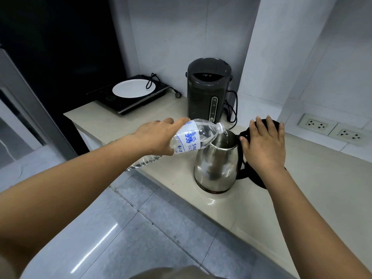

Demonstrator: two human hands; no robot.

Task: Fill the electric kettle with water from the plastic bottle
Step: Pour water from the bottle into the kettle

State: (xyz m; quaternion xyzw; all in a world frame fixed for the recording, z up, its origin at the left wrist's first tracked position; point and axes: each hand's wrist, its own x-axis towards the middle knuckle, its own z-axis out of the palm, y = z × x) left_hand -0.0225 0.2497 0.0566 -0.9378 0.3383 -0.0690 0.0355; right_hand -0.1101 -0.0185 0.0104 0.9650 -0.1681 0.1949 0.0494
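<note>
A steel electric kettle [216, 164] stands on the beige counter [302, 198] with its black lid [270, 122] swung open to the right. My left hand [159, 135] grips a clear plastic bottle [198, 135] with a white and blue label, tilted so its mouth is over the kettle's opening. A thin stream of water falls from the bottle's mouth into the kettle. My right hand [263, 141] rests with straight fingers on the open lid and the top of the black handle.
A dark thermo pot [208, 89] with its cord stands behind the kettle against the wall. At the back left an induction hob [128, 101] carries a white plate [133, 88]. Two wall sockets [332, 128] are at the right. The counter's edge drops to a tiled floor [141, 228].
</note>
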